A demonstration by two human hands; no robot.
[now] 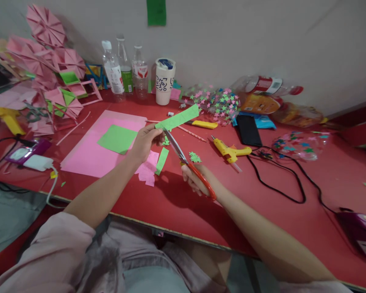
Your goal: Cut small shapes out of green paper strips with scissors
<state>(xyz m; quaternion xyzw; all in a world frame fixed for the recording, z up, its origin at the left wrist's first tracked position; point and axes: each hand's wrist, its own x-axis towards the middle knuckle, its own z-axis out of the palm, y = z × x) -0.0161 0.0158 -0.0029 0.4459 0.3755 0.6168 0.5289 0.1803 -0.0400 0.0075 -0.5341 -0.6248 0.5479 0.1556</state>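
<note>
My left hand [145,142] is closed on one end of a green paper strip [179,118], which points up and to the right. In my right hand [198,179] is a pair of scissors [183,156] with red handles. Their blade tips meet the strip close to my left fingertips; whether they cut into it I cannot tell. Below lie pink paper scraps [148,169], a short green strip [162,161] and a small pile of green cut pieces [195,157]. A green paper square [117,139] rests on a large pink sheet [85,150], left of my left hand.
A yellow glue gun [230,150], a yellow cutter knife [204,124] and a black phone [249,130] lie to the right. Plastic bottles [112,73] and a white tumbler [164,85] stand along the wall. Folded pink paper shapes [47,61] fill the left corner. A black cord [277,189] crosses the right side.
</note>
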